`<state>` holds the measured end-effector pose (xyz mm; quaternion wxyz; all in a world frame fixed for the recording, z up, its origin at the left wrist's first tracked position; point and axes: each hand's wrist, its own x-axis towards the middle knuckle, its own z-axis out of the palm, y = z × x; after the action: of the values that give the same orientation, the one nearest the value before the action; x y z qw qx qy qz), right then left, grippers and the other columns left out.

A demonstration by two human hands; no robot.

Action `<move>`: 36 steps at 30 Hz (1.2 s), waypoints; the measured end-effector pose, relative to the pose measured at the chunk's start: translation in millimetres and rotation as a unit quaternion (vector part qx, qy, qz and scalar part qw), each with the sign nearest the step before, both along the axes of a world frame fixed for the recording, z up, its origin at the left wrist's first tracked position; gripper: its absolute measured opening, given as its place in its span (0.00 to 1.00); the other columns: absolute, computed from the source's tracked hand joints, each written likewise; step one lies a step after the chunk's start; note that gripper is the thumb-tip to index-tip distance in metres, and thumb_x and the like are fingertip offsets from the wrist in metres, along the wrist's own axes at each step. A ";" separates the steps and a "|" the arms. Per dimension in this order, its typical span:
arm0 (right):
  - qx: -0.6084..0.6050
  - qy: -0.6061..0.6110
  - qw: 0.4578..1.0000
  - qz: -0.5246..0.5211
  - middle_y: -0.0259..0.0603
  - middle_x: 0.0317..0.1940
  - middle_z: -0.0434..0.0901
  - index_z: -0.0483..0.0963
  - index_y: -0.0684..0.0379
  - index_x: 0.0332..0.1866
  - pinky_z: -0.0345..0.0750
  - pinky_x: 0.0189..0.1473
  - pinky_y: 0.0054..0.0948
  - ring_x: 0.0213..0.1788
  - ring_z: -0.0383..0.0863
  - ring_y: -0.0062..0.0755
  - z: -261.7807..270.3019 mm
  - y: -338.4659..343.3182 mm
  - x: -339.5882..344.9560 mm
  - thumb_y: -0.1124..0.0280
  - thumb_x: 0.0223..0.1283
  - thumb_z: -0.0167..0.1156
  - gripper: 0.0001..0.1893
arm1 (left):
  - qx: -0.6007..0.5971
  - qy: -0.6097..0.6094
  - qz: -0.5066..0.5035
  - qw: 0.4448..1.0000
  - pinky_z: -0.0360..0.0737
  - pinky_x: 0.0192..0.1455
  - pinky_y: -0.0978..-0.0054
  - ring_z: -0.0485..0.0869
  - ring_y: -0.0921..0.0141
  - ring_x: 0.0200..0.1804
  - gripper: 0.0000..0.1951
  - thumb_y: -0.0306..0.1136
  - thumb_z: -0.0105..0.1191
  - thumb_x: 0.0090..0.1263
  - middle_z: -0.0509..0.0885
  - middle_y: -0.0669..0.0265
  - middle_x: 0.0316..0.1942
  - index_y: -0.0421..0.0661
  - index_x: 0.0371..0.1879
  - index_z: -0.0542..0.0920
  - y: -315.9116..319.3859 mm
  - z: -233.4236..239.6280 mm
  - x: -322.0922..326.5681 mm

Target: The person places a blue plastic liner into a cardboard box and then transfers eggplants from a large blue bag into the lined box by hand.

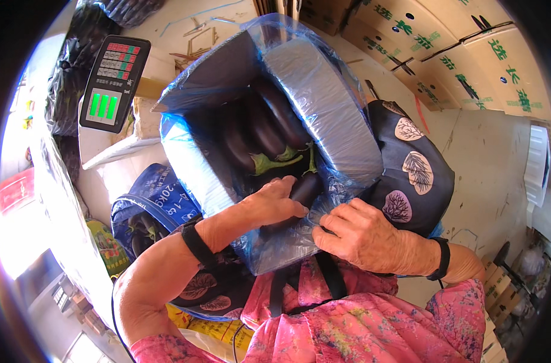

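Note:
A cardboard box lined with thin blue plastic film stands open before me, its flaps spread. Several dark eggplants with green stems lie side by side inside it. My left hand reaches over the near left edge, its thumb and fingers around another eggplant near the front of the box. At the near right corner my right hand has its fingers curled at the film, with the thumb close to the forefinger; whether it pinches the film is hard to tell.
A scale display with lit green digits stands at the upper left. A blue woven bag holding eggplants is left of the box. Printed cardboard cartons are stacked at the upper right. Dark plastic bags lie along the left side.

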<state>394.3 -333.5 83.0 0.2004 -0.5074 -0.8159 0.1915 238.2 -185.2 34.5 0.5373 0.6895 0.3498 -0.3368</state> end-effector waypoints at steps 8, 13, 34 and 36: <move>-0.007 -0.001 1.000 0.009 0.35 0.24 0.71 0.72 0.57 0.31 0.69 0.33 0.30 0.30 0.73 0.31 -0.9 1.7 0.3 0.70 0.47 0.55 0.05 | -0.026 0.044 0.043 0.998 0.70 0.60 0.61 0.72 0.52 0.60 0.35 0.45 0.61 0.54 0.74 0.44 0.53 0.36 0.58 0.69 0.1 1.7 5.0; -0.009 0.001 1.000 0.006 0.35 0.25 0.71 0.71 0.57 0.30 0.68 0.34 0.30 0.31 0.73 0.31 -1.7 0.9 -0.4 0.69 0.47 0.55 0.05 | 0.041 -0.014 0.054 0.998 0.70 0.60 0.59 0.73 0.48 0.58 0.36 0.43 0.61 0.54 0.72 0.41 0.53 0.35 0.59 0.66 -10.6 -10.9 0.7; -0.060 -0.023 0.998 0.022 0.37 0.31 0.77 0.76 0.60 0.38 0.74 0.38 0.30 0.37 0.78 0.32 7.7 -0.5 2.9 0.69 0.50 0.56 0.10 | 0.076 -0.045 0.056 0.995 0.68 0.63 0.58 0.69 0.44 0.60 0.38 0.33 0.61 0.56 0.67 0.39 0.57 0.37 0.65 0.58 -18.7 -23.8 -14.4; -0.059 -0.023 0.998 0.020 0.38 0.31 0.77 0.76 0.60 0.39 0.74 0.38 0.30 0.37 0.78 0.32 7.6 1.4 2.9 0.69 0.50 0.56 0.11 | 0.062 -0.056 0.062 0.995 0.68 0.63 0.58 0.69 0.43 0.60 0.38 0.33 0.61 0.56 0.67 0.39 0.57 0.37 0.66 0.58 -14.9 -19.6 -10.7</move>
<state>397.2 -332.1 90.5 0.1477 -0.5064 -0.8175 0.2313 227.5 -200.1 15.0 0.5316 0.7165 0.3816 -0.2417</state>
